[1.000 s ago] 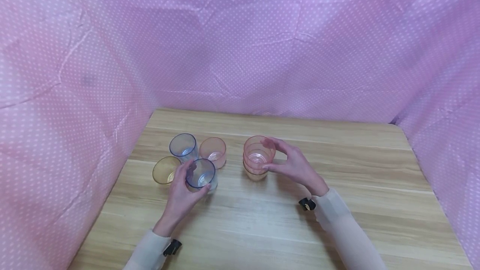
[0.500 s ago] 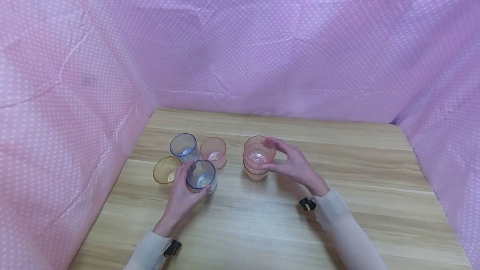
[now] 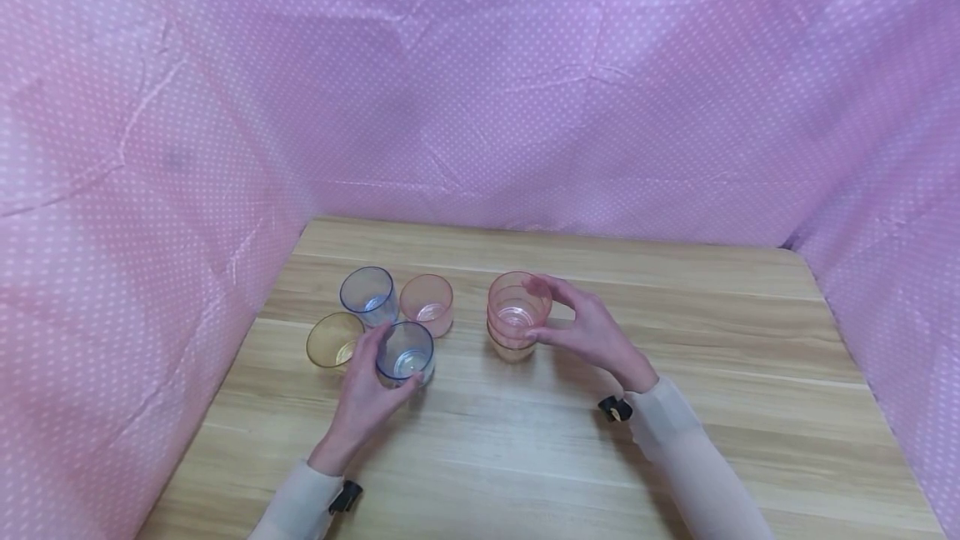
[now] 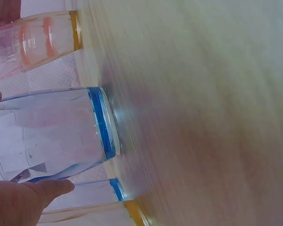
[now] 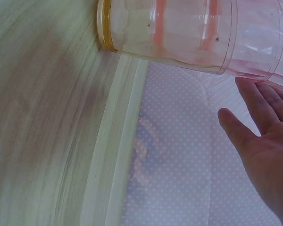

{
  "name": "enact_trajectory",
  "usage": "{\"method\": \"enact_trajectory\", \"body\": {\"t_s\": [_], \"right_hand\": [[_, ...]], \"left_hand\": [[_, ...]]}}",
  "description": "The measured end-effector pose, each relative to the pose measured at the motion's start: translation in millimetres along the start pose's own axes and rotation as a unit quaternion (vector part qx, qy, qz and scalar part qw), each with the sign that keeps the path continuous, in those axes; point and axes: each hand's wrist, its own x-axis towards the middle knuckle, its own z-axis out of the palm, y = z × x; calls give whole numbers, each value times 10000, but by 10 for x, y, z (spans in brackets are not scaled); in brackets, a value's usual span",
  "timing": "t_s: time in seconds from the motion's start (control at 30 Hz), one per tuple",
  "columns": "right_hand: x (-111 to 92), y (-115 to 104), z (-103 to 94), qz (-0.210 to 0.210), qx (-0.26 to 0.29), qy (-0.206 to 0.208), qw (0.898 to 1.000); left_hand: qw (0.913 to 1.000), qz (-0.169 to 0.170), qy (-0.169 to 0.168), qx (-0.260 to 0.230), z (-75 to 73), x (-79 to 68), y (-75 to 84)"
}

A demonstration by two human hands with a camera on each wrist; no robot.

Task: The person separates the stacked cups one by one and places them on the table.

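In the head view my left hand (image 3: 367, 394) grips a clear blue-tinted cup (image 3: 408, 363) between thumb and fingers. The left wrist view has that blue cup (image 4: 56, 132) upright, its blue-banded base right at the tabletop. My right hand (image 3: 588, 332) holds the rim area of a pink cup (image 3: 517, 294), the top of a nested stack. At the bottom of this stack is a yellow cup (image 5: 132, 28), and orange-pink bands show through its wall. Fingertips (image 5: 247, 87) of the right hand lie against the pink part in the right wrist view.
Close by the left hand stand a yellow cup (image 3: 330, 340), another blue cup (image 3: 367, 290) and a pink cup (image 3: 427, 302). They share the wood-grain table (image 3: 675, 457) with the stack. Pink dotted cloth (image 3: 480, 90) hangs behind and at both sides.
The blue cup in my left hand has come down a little and shifted slightly right. My right hand stays in place on the stack.
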Motion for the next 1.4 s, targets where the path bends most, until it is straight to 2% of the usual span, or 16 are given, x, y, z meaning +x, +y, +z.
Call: {"method": "enact_trajectory", "body": {"t_s": [0.7,0.93,1.07,1.17,1.3,1.4], "right_hand": [[-6,-8,-2,-3,131,-15,9999],[0,-6,0,1,52,-5,10000],[2,-4,3,-14,86,-7,10000],[0,-4,1,-31,115,-5,9999],[-2,2,-1,-41,145,0,9999],[-2,7,-1,-32,157,-7,9999]], "left_hand": [[9996,-127,-63,255,-9,8,26],[9995,65,2,325,-16,-22,27],[9989,308,118,345,-18,-54,57],[9965,697,319,343,-18,-69,81],[9884,1320,729,179,-22,-42,99],[9820,1616,978,18,-35,4,119]]}}
